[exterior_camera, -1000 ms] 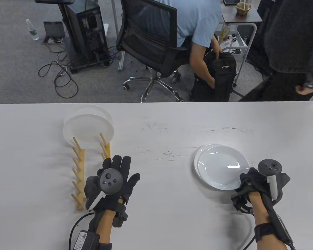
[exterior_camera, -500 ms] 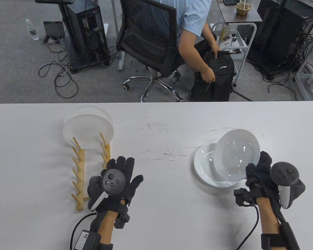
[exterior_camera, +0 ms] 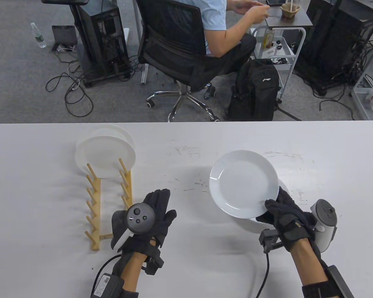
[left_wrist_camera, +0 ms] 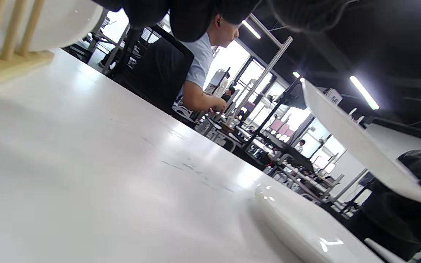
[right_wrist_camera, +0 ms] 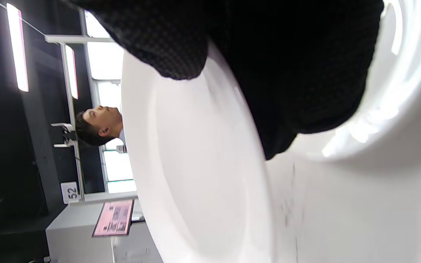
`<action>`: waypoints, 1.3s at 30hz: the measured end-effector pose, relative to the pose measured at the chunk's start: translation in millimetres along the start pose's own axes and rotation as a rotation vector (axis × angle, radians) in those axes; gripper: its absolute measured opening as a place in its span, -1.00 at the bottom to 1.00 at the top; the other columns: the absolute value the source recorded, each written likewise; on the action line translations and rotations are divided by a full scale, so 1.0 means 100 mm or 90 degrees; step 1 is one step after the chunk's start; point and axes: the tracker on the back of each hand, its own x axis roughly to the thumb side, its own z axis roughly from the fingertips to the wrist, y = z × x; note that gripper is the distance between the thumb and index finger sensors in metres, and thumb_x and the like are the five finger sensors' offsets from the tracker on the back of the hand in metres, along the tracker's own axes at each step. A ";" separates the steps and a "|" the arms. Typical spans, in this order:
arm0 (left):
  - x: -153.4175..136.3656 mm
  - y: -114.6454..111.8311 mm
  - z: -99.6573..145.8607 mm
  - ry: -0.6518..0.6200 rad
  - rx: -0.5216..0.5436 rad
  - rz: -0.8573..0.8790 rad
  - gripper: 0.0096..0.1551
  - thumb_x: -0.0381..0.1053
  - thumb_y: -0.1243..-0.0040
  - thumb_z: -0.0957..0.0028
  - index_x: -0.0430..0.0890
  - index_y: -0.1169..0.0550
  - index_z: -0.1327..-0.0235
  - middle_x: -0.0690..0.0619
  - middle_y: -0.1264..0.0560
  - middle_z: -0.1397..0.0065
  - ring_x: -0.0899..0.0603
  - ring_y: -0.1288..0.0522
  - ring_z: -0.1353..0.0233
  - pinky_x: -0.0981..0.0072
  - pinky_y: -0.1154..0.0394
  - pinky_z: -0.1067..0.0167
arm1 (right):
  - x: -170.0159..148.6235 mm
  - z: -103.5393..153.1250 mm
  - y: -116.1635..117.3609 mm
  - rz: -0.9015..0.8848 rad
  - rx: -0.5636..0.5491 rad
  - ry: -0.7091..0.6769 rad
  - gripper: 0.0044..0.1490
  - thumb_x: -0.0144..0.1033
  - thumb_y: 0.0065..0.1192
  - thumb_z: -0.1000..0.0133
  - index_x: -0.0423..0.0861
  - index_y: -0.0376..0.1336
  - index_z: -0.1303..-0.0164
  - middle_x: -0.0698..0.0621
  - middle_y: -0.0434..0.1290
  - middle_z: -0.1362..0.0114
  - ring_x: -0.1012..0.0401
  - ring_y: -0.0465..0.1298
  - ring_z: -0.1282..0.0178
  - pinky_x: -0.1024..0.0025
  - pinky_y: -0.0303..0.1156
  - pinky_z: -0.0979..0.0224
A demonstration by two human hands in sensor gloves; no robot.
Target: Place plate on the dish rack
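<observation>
The right hand (exterior_camera: 286,217) grips a white plate (exterior_camera: 244,183) by its rim at about 4 o'clock, fingers closed over the edge; since a second ago the plate has come up off the second plate (exterior_camera: 258,224) beneath it, which stays flat on the table (exterior_camera: 186,146), and has swung toward 9 o'clock, tilted with its face up. In the right wrist view the gloved fingers (right_wrist_camera: 298,73) wrap its edge. That looks like the carry under way, with the placing not yet done. The dish rack (exterior_camera: 94,198) stands well apart at 9 o'clock from the plate, holding two racked plates (exterior_camera: 104,152) at its far end, with nearer slots free. The left hand (exterior_camera: 143,217) rests on the table just beside the rack, fingers spread flat and holding nothing, drifted slightly right.
</observation>
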 end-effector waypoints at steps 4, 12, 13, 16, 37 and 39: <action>0.01 -0.18 -0.03 -0.019 -0.049 0.271 -0.20 0.15 0.03 -0.16 0.02 -0.11 -0.68 -0.10 -0.18 -0.70 -0.40 -0.27 -0.63 -0.15 -0.26 -0.51 | -0.19 -0.05 0.24 -0.026 0.090 0.036 -0.27 -0.56 0.14 -0.06 -0.32 0.00 -0.44 -0.22 0.37 -0.42 -0.19 0.68 -0.07 0.00 0.64 -0.07; -0.02 -0.49 -0.08 0.015 -0.193 0.579 0.14 0.30 -0.13 -0.09 -0.24 0.10 -0.63 -0.31 -0.16 -0.62 -0.43 -0.53 -0.45 -0.07 -0.59 -0.28 | -0.30 -0.04 0.48 -0.018 0.174 0.064 -0.30 -0.59 0.06 -0.06 -0.36 0.00 -0.42 -0.25 0.37 -0.42 -0.19 0.66 -0.12 -0.03 0.62 -0.09; -0.02 -0.52 -0.08 0.016 -0.206 0.593 0.14 0.30 -0.13 -0.09 -0.24 0.09 -0.63 -0.30 -0.19 -0.61 -0.43 -0.55 -0.43 -0.06 -0.62 -0.24 | -0.29 -0.03 0.50 -0.002 0.180 0.057 -0.29 -0.59 0.06 -0.05 -0.36 -0.01 -0.42 -0.26 0.37 -0.42 -0.20 0.66 -0.12 -0.03 0.62 -0.10; -0.04 -0.53 -0.08 0.039 -0.210 0.599 -0.06 0.16 -0.10 -0.19 -0.26 -0.02 -0.62 -0.23 -0.34 -0.54 -0.39 -0.62 -0.37 -0.03 -0.67 -0.16 | -0.25 -0.01 0.53 0.052 0.172 0.033 -0.29 -0.60 0.05 -0.05 -0.39 -0.02 -0.42 -0.28 0.36 -0.41 -0.18 0.66 -0.11 -0.02 0.62 -0.09; 0.09 1.45 0.09 -0.007 0.419 0.067 -0.48 -0.10 -0.20 -0.03 0.11 -0.62 -0.29 0.00 -0.63 -0.36 -0.37 -0.68 -0.29 -0.41 -0.60 -0.11 | 0.23 0.02 0.10 0.641 -0.064 -0.154 -0.03 -0.03 0.34 -0.05 -0.04 0.03 -0.63 -0.16 -0.08 -0.75 -0.36 -0.09 -0.70 -0.54 -0.21 -0.53; 0.12 1.66 0.04 -0.001 0.441 -0.045 -0.49 -0.12 -0.21 -0.01 0.13 -0.64 -0.27 0.02 -0.63 -0.36 -0.36 -0.67 -0.32 -0.45 -0.57 -0.14 | 0.20 -0.01 0.06 0.648 -0.066 -0.138 -0.03 -0.04 0.34 -0.05 -0.05 0.01 -0.63 -0.16 -0.08 -0.75 -0.36 -0.11 -0.70 -0.54 -0.22 -0.52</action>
